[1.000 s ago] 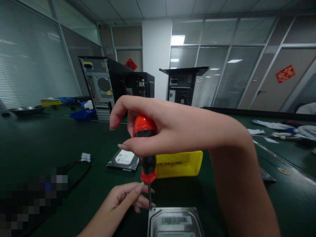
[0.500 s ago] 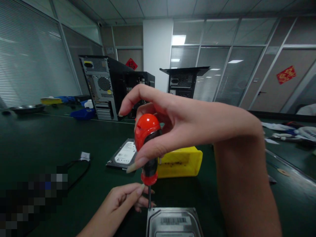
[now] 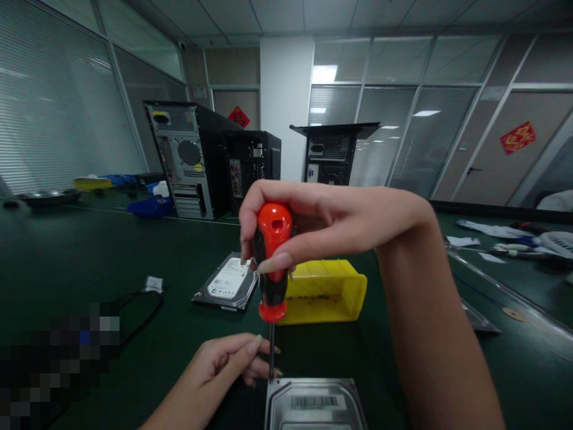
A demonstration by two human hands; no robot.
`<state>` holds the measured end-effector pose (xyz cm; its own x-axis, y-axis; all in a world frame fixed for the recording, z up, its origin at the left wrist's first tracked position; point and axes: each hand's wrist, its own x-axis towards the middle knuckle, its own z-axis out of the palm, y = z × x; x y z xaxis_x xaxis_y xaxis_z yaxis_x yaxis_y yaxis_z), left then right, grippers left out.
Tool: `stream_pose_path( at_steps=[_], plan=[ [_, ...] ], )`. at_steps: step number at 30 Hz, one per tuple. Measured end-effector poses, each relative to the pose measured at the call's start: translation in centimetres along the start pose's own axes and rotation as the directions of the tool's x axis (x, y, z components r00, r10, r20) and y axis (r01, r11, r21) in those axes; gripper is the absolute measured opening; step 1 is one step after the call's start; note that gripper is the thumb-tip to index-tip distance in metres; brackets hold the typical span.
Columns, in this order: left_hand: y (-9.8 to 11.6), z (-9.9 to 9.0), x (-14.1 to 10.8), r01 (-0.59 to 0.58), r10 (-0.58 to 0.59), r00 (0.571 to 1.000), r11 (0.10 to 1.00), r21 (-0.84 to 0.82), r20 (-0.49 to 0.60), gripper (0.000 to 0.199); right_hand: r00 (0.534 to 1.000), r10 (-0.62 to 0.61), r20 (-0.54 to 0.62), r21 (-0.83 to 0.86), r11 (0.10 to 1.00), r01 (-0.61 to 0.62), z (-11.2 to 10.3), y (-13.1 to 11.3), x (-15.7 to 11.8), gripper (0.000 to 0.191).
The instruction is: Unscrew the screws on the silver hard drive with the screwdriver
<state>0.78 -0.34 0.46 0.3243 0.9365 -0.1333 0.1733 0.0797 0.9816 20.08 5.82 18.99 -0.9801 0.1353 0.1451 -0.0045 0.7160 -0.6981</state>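
A screwdriver [image 3: 274,263] with a red and black handle stands upright, its thin shaft pointing down at the near-left screw corner of a silver hard drive [image 3: 316,403]. My right hand [image 3: 313,224] is closed around the handle, thumb in front and fingers curled over the left side. Beside the shaft is my left hand [image 3: 233,358]; its fingertips reach behind the shaft and the thumb lies a little left of it, fingers apart. Whether those fingertips touch the shaft or drive edge is unclear. The bottom of the drive is cut off by the frame.
Another hard drive [image 3: 228,280] with a white label lies beyond, next to a yellow bin [image 3: 353,298]. Computer cases [image 3: 179,158] stand at the back, near a blue tray [image 3: 150,206]. A black cable [image 3: 154,304] lies left; tools and gloves [image 3: 514,239] lie right.
My right hand has regripped the handle: the fingers have wrapped closer, the wrist has lowered, and the handle has turned and become more upright. My left hand and the drive have stayed put.
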Motion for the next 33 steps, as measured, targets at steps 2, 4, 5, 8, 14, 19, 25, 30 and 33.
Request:
stream_pose_path(
  at_steps=[2,4,5,8,14,19,25,30,33],
  plan=[
    [-0.1,0.1,0.0,-0.003,0.003,1.000,1.000,0.007,-0.003,0.053,1.000,0.015,-0.015,-0.011,1.000,-0.015,0.1,0.1,0.1,0.019],
    [-0.1,0.2,0.1,0.005,-0.005,1.000,1.000,0.011,-0.002,0.053,1.000,0.022,-0.016,-0.021,1.000,-0.023,0.3,-0.2,0.4,0.015],
    [0.0,0.3,0.1,0.011,-0.011,1.000,1.000,0.010,0.000,0.052,1.000,0.020,-0.015,-0.018,1.000,-0.021,0.4,-0.4,0.6,0.013],
    [0.2,0.3,0.1,0.017,-0.017,1.000,1.000,0.010,0.001,0.051,0.998,0.055,-0.025,0.017,0.998,-0.055,0.8,-1.0,1.1,0.010],
    [0.4,0.1,0.2,-0.005,0.005,1.000,1.000,0.019,-0.004,0.048,0.998,-0.040,-0.055,-0.070,0.997,0.036,0.8,-0.8,0.6,0.025],
    [0.6,0.1,0.2,0.013,-0.013,1.000,1.000,0.016,-0.019,0.046,0.996,-0.073,-0.054,-0.059,0.996,0.069,0.7,-0.3,0.4,0.022],
    [0.7,0.3,0.3,0.005,-0.005,1.000,1.000,0.016,0.012,0.044,0.995,0.043,-0.090,-0.202,0.977,-0.060,0.7,-0.7,1.2,0.022],
    [0.6,0.1,0.4,0.002,-0.002,1.000,1.000,0.007,0.007,0.041,0.992,0.004,-0.128,-0.203,0.979,-0.031,0.6,-0.6,1.0,0.029],
    [0.2,-0.1,0.4,-0.002,0.002,1.000,1.000,-0.002,0.009,0.040,0.995,-0.027,-0.092,-0.101,0.995,0.018,0.6,-0.3,0.6,0.035]
  ],
)
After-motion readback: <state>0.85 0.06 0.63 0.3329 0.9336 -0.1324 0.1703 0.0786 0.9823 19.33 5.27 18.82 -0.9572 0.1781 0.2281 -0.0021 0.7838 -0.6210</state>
